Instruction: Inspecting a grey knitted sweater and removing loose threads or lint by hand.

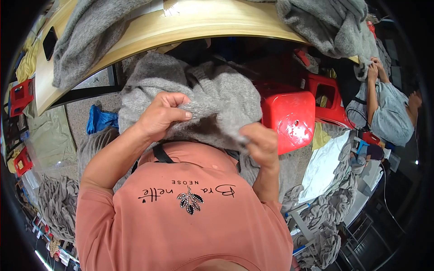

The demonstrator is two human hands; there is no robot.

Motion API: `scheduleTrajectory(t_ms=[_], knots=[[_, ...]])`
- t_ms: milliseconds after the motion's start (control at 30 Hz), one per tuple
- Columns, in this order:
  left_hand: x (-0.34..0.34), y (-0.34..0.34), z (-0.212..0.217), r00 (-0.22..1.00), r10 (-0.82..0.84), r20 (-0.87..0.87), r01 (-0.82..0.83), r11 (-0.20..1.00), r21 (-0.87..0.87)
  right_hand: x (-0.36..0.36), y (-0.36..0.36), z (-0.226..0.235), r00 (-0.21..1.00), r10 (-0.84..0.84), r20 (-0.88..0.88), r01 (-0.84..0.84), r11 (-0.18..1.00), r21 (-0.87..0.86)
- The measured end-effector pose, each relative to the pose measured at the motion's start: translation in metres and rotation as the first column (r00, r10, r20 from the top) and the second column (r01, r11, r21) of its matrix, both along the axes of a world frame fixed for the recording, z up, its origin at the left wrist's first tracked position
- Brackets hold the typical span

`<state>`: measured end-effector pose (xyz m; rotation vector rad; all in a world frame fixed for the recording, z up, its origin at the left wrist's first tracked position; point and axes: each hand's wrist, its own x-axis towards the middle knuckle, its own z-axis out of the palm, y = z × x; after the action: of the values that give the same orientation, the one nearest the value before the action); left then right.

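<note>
A fluffy grey knitted garment (235, 92) lies bunched over my lap. My left hand (165, 115) pinches a fold of it between thumb and forefinger. On the other side my right hand (262, 142) is closed on another part of the same knit, a little lower and nearer to my body. The strip between the hands is lifted, with a dark hollow beneath it. The right fingers and the knit next to them are slightly blurred, and their tips are partly hidden.
A wooden table (217, 20) curves across the far side, bearing grey knits (327, 25) and a phone (50, 43). A red stool (289, 119) stands close on the right. Grey knit piles (58, 203) lie on both sides. Another person (384, 108) works at far right.
</note>
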<state>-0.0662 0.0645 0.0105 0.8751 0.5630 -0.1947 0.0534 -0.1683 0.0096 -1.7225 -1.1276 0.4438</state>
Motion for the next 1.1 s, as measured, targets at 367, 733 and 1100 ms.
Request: scheduleTrajectory(t_ms=[367,733,1100], knots=[[0.003,-0.013,-0.009,0.986,-0.168,0.001,0.167,0.979,0.116,-0.032,0.059,0.008,0.966,0.112,0.235,-0.156,0.971,0.180],[-0.006,-0.018,-0.012,0.991,-0.057,0.118,0.031,0.977,0.212,-0.038,0.070,-0.010,0.906,-0.070,0.416,0.030,0.994,0.104],[-0.016,-0.011,-0.024,0.994,-0.028,0.107,-0.019,0.909,0.416,-0.026,0.079,-0.028,0.995,0.090,0.037,-0.092,0.994,0.067]])
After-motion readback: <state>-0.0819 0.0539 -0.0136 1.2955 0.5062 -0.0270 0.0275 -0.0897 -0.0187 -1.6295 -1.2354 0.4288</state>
